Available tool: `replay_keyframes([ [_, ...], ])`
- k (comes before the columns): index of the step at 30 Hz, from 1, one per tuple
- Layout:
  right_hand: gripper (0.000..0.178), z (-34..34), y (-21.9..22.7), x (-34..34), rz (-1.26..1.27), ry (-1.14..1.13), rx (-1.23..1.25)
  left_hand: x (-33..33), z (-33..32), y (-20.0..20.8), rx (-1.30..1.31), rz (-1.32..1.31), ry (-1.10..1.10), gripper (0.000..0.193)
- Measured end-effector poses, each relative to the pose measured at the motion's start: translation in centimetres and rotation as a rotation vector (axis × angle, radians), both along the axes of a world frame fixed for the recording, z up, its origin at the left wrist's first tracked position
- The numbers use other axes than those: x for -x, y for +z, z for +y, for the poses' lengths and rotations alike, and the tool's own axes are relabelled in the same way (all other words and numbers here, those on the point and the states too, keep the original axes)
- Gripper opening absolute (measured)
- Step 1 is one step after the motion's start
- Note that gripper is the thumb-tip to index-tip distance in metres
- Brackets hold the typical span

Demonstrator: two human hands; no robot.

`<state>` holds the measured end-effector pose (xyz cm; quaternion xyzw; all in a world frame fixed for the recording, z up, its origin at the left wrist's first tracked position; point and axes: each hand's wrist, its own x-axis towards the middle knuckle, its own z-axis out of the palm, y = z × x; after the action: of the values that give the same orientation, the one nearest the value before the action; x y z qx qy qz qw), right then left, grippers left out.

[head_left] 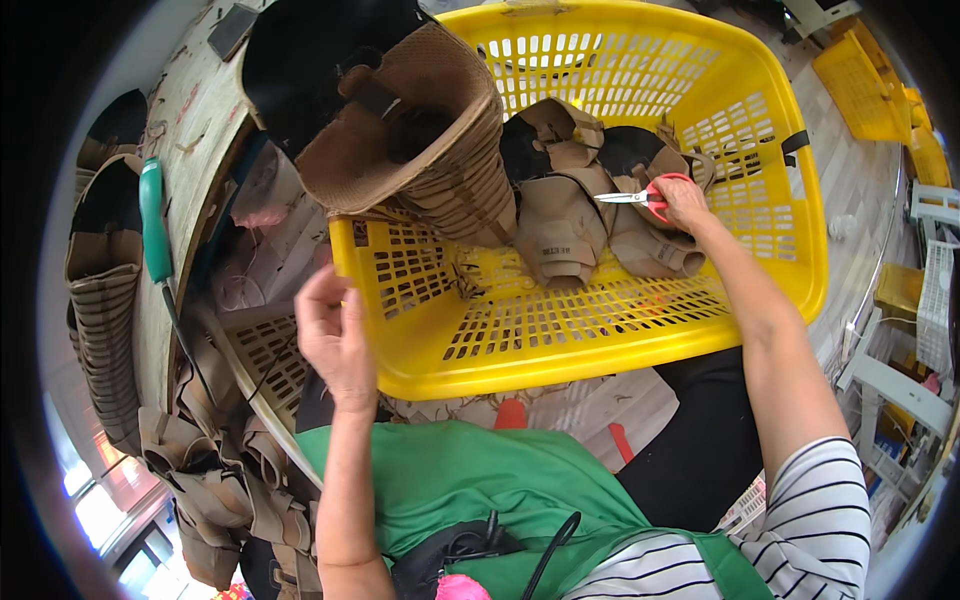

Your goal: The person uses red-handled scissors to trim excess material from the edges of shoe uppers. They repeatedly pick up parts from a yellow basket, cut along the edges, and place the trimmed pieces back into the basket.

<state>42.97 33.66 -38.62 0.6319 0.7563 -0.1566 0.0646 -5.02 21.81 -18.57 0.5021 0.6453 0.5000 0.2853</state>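
Hardly any lettering can be read: a short line of dark characters stands across the lower part of a beige fabric piece [562,225] in the yellow basket [600,377], small and blurred. A sheet of paper [745,508] at the lower right carries reddish print, too fine to make out.

You wear a white short-sleeved shirt [822,505] with dark stripes and a green cloth apron [470,462]. Your scissors [643,198] have red handles [656,206] and silvery metal blades [617,198]; the slotted plastic basket [500,378] is yellow, the stacked fabric pieces [463,195] tan and black.
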Motion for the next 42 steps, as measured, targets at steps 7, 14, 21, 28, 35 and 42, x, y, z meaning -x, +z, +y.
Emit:
replay_keyframes([
  [7, 0.02, -2.8, 17.1, 7.1, 0.412, -0.064, -0.159, -6.7, -2.3, -1.6, 0.649, -0.584, -0.316, 0.036],
  [14, 0.031, -16.9, 32.1, 14.7, 0.456, 0.509, -0.374, -12.1, -3.4, 3.3, 0.859, -1.1, -0.653, 0.056],
  [21, 0.021, -26.7, 36.0, 13.9, 1.248, 0.071, -0.081, -10.1, -12.4, 7.9, 0.489, -0.575, -0.411, 0.041],
  [28, 0.02, -34.2, 34.0, 8.7, 1.118, -0.477, 0.567, -5.2, -17.0, 16.6, 0.355, -0.689, -0.376, 0.042],
  [35, 0.039, -34.2, 33.3, 13.0, 1.316, -0.19, 0.651, -5.1, -20.5, 20.4, 0.455, -0.832, -0.506, 0.042],
  [42, 0.045, -33.9, 26.8, 12.1, 1.789, -0.413, 0.845, -5.3, -22.0, 20.4, 0.465, -0.826, -0.557, 0.046],
])
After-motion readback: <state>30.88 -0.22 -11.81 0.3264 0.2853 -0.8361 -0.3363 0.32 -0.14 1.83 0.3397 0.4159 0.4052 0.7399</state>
